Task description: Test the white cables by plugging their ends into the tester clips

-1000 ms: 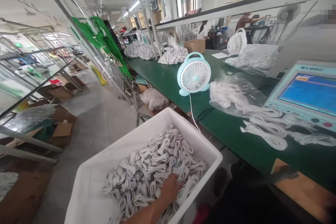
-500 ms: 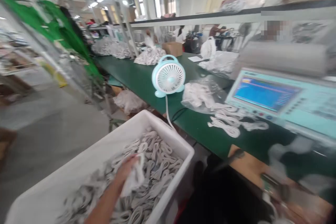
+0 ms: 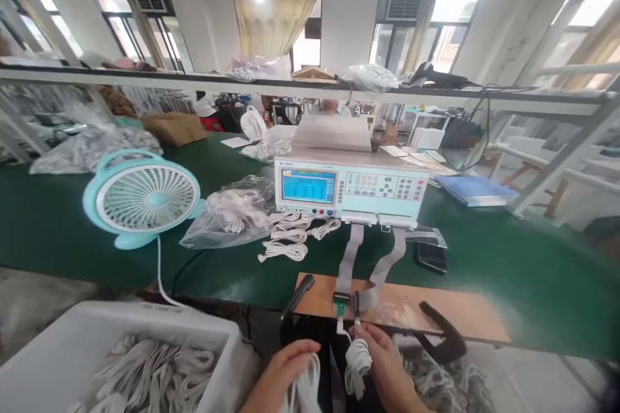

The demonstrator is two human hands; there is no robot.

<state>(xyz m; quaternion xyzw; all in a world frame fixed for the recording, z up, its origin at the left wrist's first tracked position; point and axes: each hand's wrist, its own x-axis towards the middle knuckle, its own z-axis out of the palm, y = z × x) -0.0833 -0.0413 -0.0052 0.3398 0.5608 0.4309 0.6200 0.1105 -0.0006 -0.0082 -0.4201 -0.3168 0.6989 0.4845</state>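
At the lower centre my left hand (image 3: 285, 371) is closed round a bundle of white cable (image 3: 306, 387). Beside it, my right hand (image 3: 382, 352) pinches a white plug at the board's front edge, just under the connector of a grey ribbon cable (image 3: 385, 264). A coiled white cable (image 3: 358, 358) hangs between my hands. One white plug (image 3: 340, 324) sits at a small green circuit board (image 3: 341, 308) on the wooden board (image 3: 436, 310). Both ribbons lead up to the light-blue tester (image 3: 382, 190), whose screen is lit.
A white bin (image 3: 227, 335) of coiled cables stands at the lower left. On the green table (image 3: 489, 245) are a blue fan (image 3: 150, 197), a plastic bag (image 3: 232, 213), loose white cables (image 3: 285, 248), a phone (image 3: 432, 258) and a blue folder (image 3: 477, 190). Two black clamps grip the board.
The view has swung right to face the tester. My left hand has come out of the bin with white cable in it. My right hand now shows clearly at a plug.
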